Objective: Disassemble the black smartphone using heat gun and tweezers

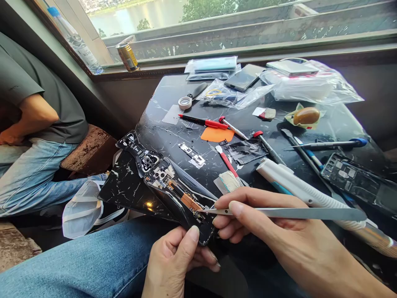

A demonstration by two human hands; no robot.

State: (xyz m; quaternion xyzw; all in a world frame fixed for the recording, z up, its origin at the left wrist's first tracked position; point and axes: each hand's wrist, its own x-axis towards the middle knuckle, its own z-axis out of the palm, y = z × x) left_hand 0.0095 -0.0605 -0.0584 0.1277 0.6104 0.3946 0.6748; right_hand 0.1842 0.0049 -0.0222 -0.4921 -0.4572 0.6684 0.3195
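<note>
An opened phone leans over the near left edge of the black table, its circuit boards, copper-coloured strip and cables exposed. My left hand grips its near end, thumb on top and fingers underneath. Metal tweezers are pinched between the thumb and fingers of my right hand. Their tips touch or hover just above the phone's inside, near the end of the copper strip; contact cannot be made out. Beyond the phone lies a loose silvery metal bracket.
The marbled black table carries red-capped screwdrivers, a red-and-black pen, a white-handled tool, another opened phone and plastic bags. A seated person is at left, near a white paper bag.
</note>
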